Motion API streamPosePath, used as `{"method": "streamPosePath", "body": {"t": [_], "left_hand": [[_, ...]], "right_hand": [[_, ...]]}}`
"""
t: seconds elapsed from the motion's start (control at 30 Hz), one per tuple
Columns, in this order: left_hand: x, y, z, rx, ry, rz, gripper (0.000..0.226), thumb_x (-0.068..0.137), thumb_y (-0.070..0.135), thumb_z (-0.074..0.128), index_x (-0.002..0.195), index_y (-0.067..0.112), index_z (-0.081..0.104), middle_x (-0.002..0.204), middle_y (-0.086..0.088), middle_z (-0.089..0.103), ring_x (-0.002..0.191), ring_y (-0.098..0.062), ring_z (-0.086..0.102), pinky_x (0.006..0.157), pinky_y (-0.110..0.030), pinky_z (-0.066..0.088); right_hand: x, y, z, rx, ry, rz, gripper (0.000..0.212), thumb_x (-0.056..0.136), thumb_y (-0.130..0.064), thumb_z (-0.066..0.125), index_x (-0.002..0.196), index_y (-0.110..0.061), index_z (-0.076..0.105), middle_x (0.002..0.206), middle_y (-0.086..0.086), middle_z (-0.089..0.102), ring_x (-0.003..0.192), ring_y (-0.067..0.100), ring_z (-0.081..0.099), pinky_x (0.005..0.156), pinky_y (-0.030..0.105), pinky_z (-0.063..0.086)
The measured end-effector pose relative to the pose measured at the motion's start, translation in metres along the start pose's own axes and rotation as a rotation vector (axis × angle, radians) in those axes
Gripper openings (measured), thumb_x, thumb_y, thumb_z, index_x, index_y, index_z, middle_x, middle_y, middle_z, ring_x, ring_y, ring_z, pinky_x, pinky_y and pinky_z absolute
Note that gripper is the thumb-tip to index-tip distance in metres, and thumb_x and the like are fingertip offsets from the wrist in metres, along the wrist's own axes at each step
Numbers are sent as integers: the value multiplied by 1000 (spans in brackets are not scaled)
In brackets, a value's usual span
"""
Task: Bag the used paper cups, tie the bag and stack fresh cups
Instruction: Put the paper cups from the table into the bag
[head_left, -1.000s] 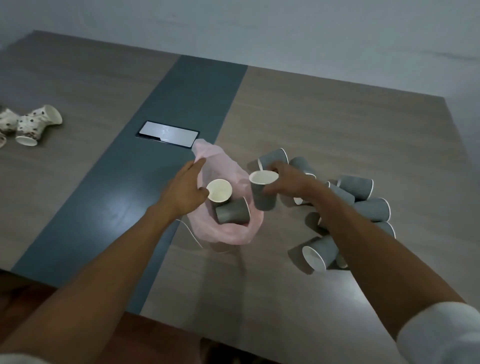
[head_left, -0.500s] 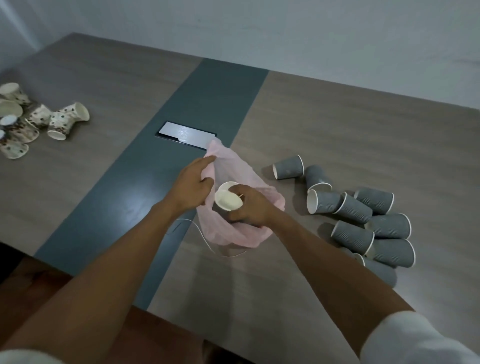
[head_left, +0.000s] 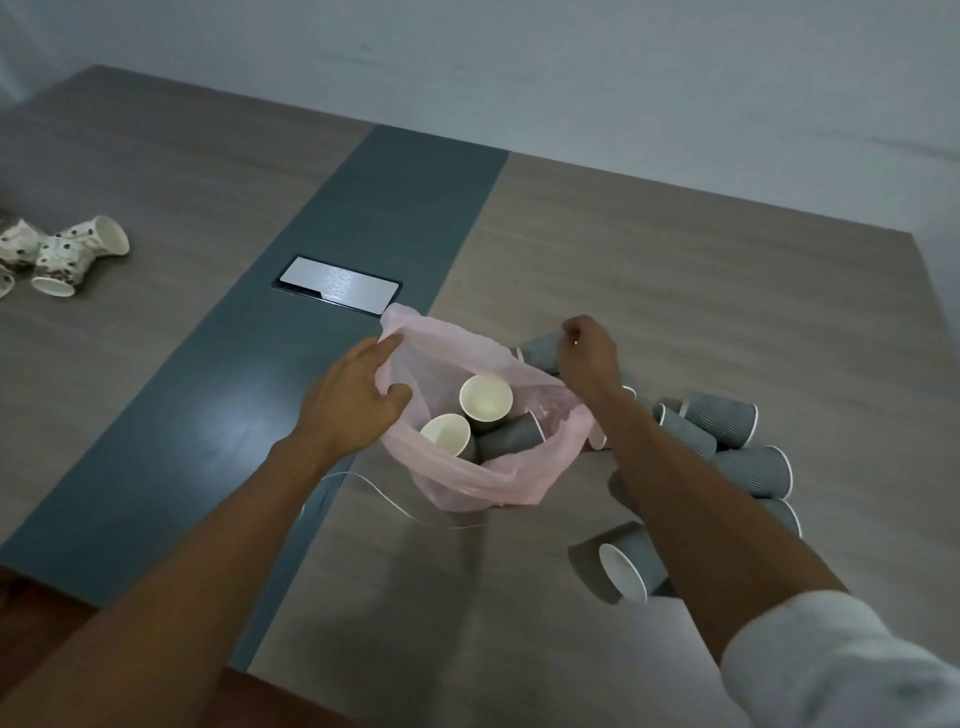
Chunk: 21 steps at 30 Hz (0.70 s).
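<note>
A pink plastic bag (head_left: 467, 483) stands open at the middle of the table. Inside it are three grey paper cups, two showing cream insides (head_left: 485, 397) (head_left: 445, 434) and one lying on its side (head_left: 511, 436). My left hand (head_left: 348, 400) pinches the bag's left rim and holds it open. My right hand (head_left: 589, 351) is just behind the bag's right rim, fingers curled around the end of a grey cup (head_left: 540, 349) that lies on the table. Several more grey cups (head_left: 727, 418) lie in a heap to the right, partly hidden by my right forearm.
One grey cup (head_left: 623, 569) lies apart, near my right forearm. White patterned cups (head_left: 62, 254) lie at the far left edge. A metal cover plate (head_left: 337, 285) is set in the table's dark centre strip (head_left: 208, 415). A thin white string (head_left: 384, 493) trails by the bag.
My right hand let a grey cup go inside the bag, then drew out and moved back right onto a cup behind the bag. My left hand kept hold of the rim.
</note>
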<state>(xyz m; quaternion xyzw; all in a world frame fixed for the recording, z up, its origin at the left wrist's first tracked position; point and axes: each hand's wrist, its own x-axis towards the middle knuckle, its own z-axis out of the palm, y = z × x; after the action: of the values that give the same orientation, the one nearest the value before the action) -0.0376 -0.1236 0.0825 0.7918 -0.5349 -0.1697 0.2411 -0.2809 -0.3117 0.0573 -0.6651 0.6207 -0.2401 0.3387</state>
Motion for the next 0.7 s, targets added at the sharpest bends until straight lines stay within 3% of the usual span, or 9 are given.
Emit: {"method": "streamPosePath", "body": {"t": [0.07, 0.1, 0.2, 0.27, 0.33, 0.47, 0.57, 0.7], "left_hand": [[2, 1, 2, 80, 48, 21, 58, 91, 42, 52, 148, 34, 47, 139, 9, 57, 110, -23, 60, 86, -39, 49], [3, 1, 3, 96, 68, 29, 54, 95, 38, 54, 148, 32, 49, 139, 6, 59, 112, -26, 62, 88, -40, 51], [7, -1, 2, 120, 43, 49, 59, 95, 26, 60, 152, 31, 45, 138, 3, 57, 110, -28, 62, 88, -41, 54], [7, 0, 1, 167, -30, 66, 72, 92, 22, 61, 157, 37, 33, 146, 5, 48, 107, -24, 59, 84, -39, 55], [11, -1, 2, 231, -98, 79, 84, 89, 19, 62, 159, 44, 22, 157, 6, 35, 98, -20, 56, 76, -33, 51], [25, 1, 7, 220, -183, 39, 97, 84, 18, 62, 159, 47, 8, 165, 12, 25, 94, -25, 59, 74, -36, 55], [34, 7, 9, 141, -205, 22, 101, 82, 17, 63, 157, 49, 3, 155, 11, 40, 93, -23, 58, 72, -33, 52], [37, 16, 4, 93, -227, 26, 104, 77, 20, 60, 155, 54, 1, 156, 9, 41, 97, -26, 59, 72, -33, 51]], "right_hand": [[20, 11, 1, -4, -23, 150, 40, 96, -6, 48, 135, 2, 54, 129, 22, 62, 121, 38, 59, 103, 38, 45], [28, 16, 4, 34, -62, 226, 41, 98, -8, 47, 137, 3, 49, 122, 24, 65, 114, 40, 64, 100, 44, 50], [41, 26, 14, 168, -141, 340, 27, 96, -2, 48, 121, 1, 54, 97, 30, 71, 90, 45, 72, 82, 57, 59], [48, 33, 21, 174, -117, 323, 21, 91, 3, 50, 106, 0, 64, 89, 27, 71, 82, 41, 72, 68, 46, 59], [49, 29, 23, 240, -77, 276, 22, 88, 2, 50, 95, -6, 70, 81, 19, 67, 67, 30, 63, 54, 32, 44], [40, 8, 12, 667, 75, 197, 24, 80, -7, 58, 60, -21, 56, 56, 2, 51, 53, 17, 44, 51, 28, 34], [15, -1, 4, 840, -152, 189, 25, 76, -11, 57, 53, -21, 55, 49, -4, 44, 42, 11, 36, 44, 19, 27], [-19, -13, 16, 637, -461, -23, 21, 83, 1, 62, 69, -12, 67, 55, 7, 58, 44, 18, 52, 43, 24, 38]]}}
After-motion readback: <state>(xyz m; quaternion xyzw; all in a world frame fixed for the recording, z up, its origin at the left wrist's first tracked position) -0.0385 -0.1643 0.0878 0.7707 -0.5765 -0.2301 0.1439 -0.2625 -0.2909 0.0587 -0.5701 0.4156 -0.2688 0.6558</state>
